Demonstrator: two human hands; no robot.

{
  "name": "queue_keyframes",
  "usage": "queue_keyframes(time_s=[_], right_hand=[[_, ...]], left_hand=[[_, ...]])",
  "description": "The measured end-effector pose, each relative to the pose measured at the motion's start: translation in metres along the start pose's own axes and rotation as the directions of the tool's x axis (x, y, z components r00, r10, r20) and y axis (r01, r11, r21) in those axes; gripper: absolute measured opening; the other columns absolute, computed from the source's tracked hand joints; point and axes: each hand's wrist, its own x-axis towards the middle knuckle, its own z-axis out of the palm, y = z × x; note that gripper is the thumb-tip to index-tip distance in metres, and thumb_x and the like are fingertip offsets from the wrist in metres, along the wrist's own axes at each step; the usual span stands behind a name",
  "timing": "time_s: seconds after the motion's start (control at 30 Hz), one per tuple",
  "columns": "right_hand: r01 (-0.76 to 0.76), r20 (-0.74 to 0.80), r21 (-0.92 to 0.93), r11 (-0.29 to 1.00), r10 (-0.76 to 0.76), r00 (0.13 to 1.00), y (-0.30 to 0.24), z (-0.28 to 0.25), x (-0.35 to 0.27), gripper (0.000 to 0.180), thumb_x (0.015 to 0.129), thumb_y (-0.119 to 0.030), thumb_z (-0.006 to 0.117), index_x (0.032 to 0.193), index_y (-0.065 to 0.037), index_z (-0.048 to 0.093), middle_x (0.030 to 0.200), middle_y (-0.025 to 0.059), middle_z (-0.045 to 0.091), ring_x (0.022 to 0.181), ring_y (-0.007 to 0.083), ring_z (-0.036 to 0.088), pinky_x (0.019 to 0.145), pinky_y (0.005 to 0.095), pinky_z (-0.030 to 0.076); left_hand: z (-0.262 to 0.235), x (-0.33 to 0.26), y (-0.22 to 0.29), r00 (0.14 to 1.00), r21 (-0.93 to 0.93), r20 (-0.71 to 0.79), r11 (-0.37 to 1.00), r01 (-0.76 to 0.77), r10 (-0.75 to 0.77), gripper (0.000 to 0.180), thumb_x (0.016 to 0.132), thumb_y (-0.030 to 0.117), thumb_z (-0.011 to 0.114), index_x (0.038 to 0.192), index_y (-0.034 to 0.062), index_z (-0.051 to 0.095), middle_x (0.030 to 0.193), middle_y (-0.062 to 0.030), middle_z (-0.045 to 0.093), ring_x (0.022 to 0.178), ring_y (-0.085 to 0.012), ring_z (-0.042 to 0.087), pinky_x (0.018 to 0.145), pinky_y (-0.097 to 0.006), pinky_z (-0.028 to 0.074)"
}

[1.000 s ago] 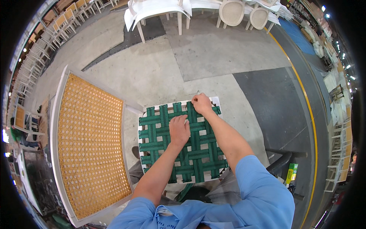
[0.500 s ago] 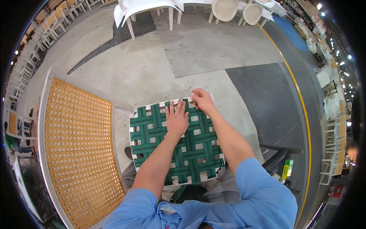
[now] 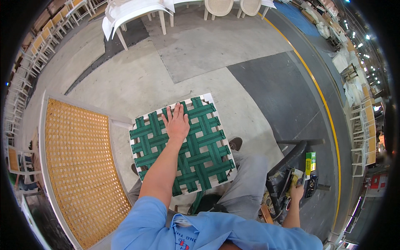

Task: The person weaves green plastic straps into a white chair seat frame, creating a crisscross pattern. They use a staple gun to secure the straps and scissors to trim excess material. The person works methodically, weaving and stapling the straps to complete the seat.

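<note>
My left hand (image 3: 177,124) lies flat, fingers spread, on green woven webbing (image 3: 204,146) near its far edge. The straps cross over and under on a white seat frame (image 3: 208,97), with square gaps between them. Left of the seat stands a chair back (image 3: 85,160) of tan cane in a pale frame. Off to the right, my right hand (image 3: 296,193) is closed at a cluttered dark stand (image 3: 280,183). Its fingers are curled at a small, dark-and-yellowish object there that I cannot make out.
A green-and-yellow box (image 3: 310,163) sits on the stand's far side. A brown wooden-looking piece (image 3: 266,213) lies near my right thigh. White-covered furniture (image 3: 137,12) and round-backed chairs (image 3: 218,7) stand ahead. A yellow line (image 3: 318,89) runs along the floor at right.
My right hand has left the seat's far right corner and reached right to the stand. My left hand stays on the webbing. The view has shifted, bringing the stand into fuller sight.
</note>
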Motion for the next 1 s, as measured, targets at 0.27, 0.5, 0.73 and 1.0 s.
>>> queue_keyframes(time_s=[0.27,0.5,0.73,1.0], right_hand=[[-0.172,0.242,0.293,0.940,0.102,0.965,0.019,0.012,0.015,0.030,0.079,-0.015,0.083,0.097,0.004,0.069,0.086,0.0102,0.069,0.079,0.0250,0.067,0.077,0.0381,0.053],[-0.100,0.218,0.515,0.851,-0.017,0.976,-0.013,0.002,0.030,0.047,0.067,0.004,0.069,0.113,0.000,0.066,0.095,0.0076,0.069,0.085,0.0227,0.065,0.076,0.0358,0.054],[0.032,0.311,0.796,0.605,-0.453,0.836,-0.173,-0.079,0.001,0.046,0.082,-0.008,0.076,0.126,-0.008,0.063,0.102,0.0005,0.067,0.089,0.0175,0.064,0.073,0.0308,0.053],[-0.044,0.508,0.840,0.540,-0.756,0.412,-0.452,-0.043,-0.086,0.035,0.092,-0.034,0.079,0.112,-0.007,0.066,0.083,-0.0005,0.062,0.058,0.0107,0.055,0.051,0.0288,0.045]], left_hand=[[-0.004,-0.003,0.009,0.999,0.018,-0.039,1.000,0.023,-0.022,0.057,0.108,0.039,0.036,0.162,0.0226,0.032,0.170,0.0082,0.023,0.158,-0.0318,0.015,0.128,-0.058,0.006],[0.002,-0.002,0.002,0.996,-0.023,-0.087,1.000,0.006,-0.008,0.057,0.107,0.039,0.038,0.161,0.0212,0.035,0.169,0.0069,0.028,0.157,-0.0321,0.017,0.128,-0.058,0.007],[0.008,-0.002,-0.006,0.990,-0.082,-0.143,0.996,-0.021,0.009,0.055,0.106,0.038,0.042,0.158,0.0195,0.040,0.167,0.0065,0.032,0.156,-0.0334,0.020,0.127,-0.059,0.010],[0.014,-0.002,-0.014,0.980,-0.129,-0.198,0.990,-0.053,0.027,0.055,0.106,0.038,0.043,0.157,0.0197,0.042,0.167,0.0069,0.032,0.156,-0.0339,0.021,0.126,-0.059,0.010]])
